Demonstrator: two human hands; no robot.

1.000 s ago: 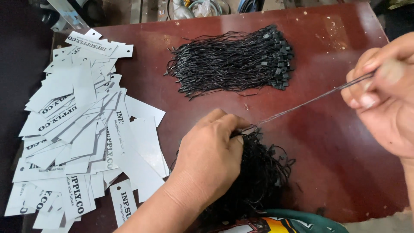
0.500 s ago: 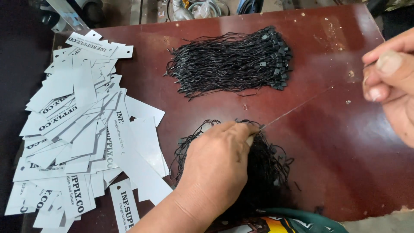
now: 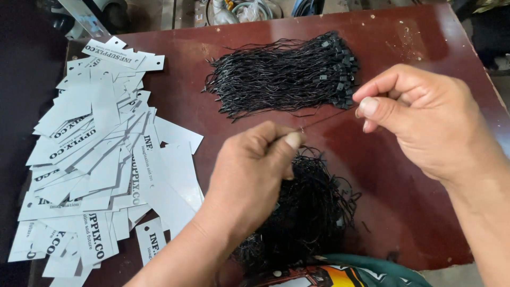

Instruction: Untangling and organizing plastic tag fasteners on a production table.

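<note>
Pinching one thin black string (image 3: 325, 119) taut between them, the left hand (image 3: 255, 175) and right hand (image 3: 425, 119) hover over bare table (image 3: 414, 202).

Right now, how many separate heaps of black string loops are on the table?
2. One neat bundle lies at the far middle of the table; one tangled heap sits near the front edge, partly hidden by the left hand.

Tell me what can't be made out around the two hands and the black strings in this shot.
Head view only:
- Thin black string between the left hand and right hand: too fine to follow; each end is hidden inside pinched fingers.
- Near tangled pile of black strings: left part hidden under the left hand.
- Heap of white paper tags: cut off at the left and bottom edges.
</note>
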